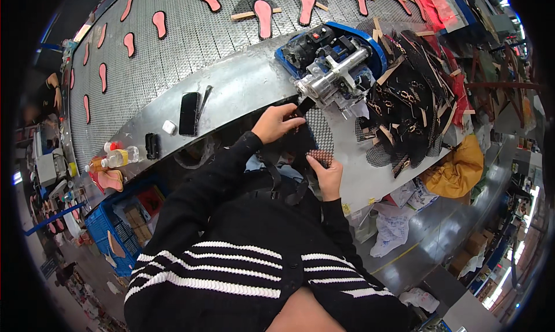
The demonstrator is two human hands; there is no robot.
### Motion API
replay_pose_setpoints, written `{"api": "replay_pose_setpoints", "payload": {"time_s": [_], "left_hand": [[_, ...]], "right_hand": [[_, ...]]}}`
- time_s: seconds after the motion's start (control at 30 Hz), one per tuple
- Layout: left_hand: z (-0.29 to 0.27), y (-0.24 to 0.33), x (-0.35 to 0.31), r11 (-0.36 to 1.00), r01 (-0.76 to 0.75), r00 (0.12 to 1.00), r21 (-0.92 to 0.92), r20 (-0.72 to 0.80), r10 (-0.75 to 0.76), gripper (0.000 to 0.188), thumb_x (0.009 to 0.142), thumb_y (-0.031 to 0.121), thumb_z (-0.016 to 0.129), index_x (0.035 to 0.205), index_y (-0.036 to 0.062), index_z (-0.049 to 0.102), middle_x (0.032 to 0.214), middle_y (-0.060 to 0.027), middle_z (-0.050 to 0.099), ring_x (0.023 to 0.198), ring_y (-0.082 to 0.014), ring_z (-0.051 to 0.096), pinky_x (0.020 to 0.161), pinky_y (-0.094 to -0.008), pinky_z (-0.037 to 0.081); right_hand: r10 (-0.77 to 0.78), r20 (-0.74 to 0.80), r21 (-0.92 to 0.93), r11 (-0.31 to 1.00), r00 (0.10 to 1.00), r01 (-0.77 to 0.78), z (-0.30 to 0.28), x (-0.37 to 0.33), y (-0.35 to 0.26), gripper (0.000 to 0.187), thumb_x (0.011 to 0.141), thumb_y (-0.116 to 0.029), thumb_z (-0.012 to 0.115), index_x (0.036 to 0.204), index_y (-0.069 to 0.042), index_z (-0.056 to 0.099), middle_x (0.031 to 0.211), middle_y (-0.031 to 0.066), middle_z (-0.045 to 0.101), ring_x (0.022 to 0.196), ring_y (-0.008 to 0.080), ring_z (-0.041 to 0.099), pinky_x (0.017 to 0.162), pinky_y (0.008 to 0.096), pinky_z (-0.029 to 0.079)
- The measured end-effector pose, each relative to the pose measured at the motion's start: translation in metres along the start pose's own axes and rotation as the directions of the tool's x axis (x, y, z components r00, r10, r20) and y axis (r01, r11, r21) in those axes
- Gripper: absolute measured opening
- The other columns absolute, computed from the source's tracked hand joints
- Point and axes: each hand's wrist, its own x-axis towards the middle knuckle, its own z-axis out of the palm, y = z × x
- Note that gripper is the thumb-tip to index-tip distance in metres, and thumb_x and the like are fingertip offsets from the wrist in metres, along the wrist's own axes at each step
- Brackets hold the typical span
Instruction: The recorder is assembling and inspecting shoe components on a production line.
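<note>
A black mesh piece, with a dark band along one edge, stretches between my two hands just below a blue-and-metal bench machine. My left hand is closed on its upper left edge, close under the machine's working end. At the lower end, my right hand pinches the mesh between thumb and fingers. Whether the upper edge sits inside the machine is hidden. To the right lies a heap of similar black mesh pieces with gold-coloured trim and tan strips.
Beyond the metal table, a mesh conveyor carries several pink sole-shaped pieces. A phone, a white case and a clear bottle sit on the left. A blue crate stands below; yellow cloth hangs at right.
</note>
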Motion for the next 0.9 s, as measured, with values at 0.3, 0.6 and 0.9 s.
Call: {"api": "replay_pose_setpoints", "payload": {"time_s": [0.3,0.6,0.9], "left_hand": [[0.039,-0.014,0.016,0.976,0.024,0.993,0.216,-0.119,0.002,0.043,0.084,0.045,0.071,0.097,0.0044,0.064,0.077,-0.0149,0.069,0.073,-0.0321,0.069,0.064,-0.0390,0.052],[0.041,-0.030,0.026,0.982,0.185,0.938,-0.031,-0.292,-0.186,0.048,0.084,0.047,0.069,0.087,0.0008,0.060,0.066,-0.0133,0.063,0.060,-0.0281,0.063,0.057,-0.0377,0.046],[-0.008,-0.055,0.038,0.906,0.222,0.857,-0.362,-0.371,-0.358,0.034,0.086,0.032,0.073,0.092,-0.0007,0.063,0.066,-0.0063,0.066,0.055,-0.0122,0.060,0.051,-0.0287,0.044]], "right_hand": [[0.203,-0.157,0.164,0.971,0.967,-0.177,0.005,-0.015,0.019,0.011,0.083,-0.004,0.075,0.090,0.005,0.073,0.082,-0.0002,0.070,0.073,0.0053,0.059,0.069,0.0227,0.048],[0.270,-0.151,0.214,0.948,0.951,-0.236,0.006,0.008,0.001,0.007,0.084,-0.001,0.075,0.088,0.005,0.073,0.083,0.0011,0.071,0.074,0.0048,0.059,0.069,0.0214,0.047],[0.256,-0.008,0.283,0.928,0.967,-0.244,0.038,0.071,-0.010,0.009,0.086,-0.004,0.075,0.089,0.004,0.071,0.084,0.0032,0.071,0.073,0.0063,0.060,0.071,0.0218,0.047]]}}
